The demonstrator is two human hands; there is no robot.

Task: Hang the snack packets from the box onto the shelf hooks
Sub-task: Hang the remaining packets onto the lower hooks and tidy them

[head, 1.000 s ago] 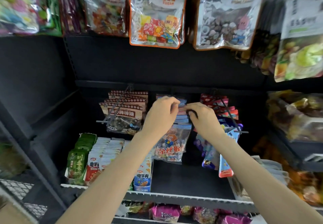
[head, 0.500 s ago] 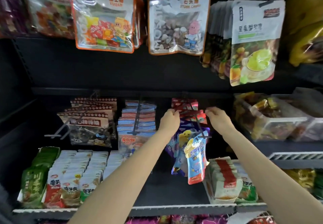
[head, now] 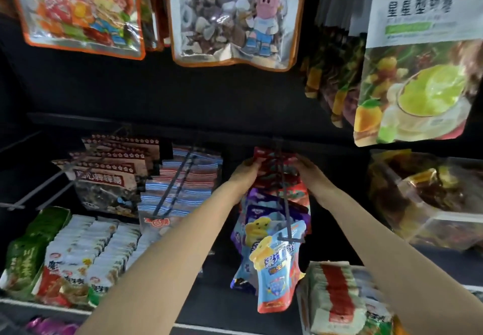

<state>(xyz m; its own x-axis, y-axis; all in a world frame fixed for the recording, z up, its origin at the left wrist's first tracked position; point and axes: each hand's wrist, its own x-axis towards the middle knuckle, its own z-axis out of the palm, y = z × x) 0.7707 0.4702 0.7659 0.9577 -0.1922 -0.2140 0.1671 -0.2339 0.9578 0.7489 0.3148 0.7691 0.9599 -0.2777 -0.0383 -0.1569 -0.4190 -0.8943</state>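
Access to the hook (head: 283,193) is flanked by the striped packets (head: 183,180) on the left and a clear tub (head: 428,204) on the right. Open dark back panel (head: 183,94) is seen above.

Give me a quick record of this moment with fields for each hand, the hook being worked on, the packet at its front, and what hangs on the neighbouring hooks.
left hand: at the left edge of the red packets, far back on the hook
right hand: at the right edge of the same packets
hook: dark wire hook, loaded along its length
front packet: blue pouch with a yellow cartoon figure
left neighbour hook: striped blue packets
further left: brown star-edged packets
grip: cannot tell whether fingers pinch or only press
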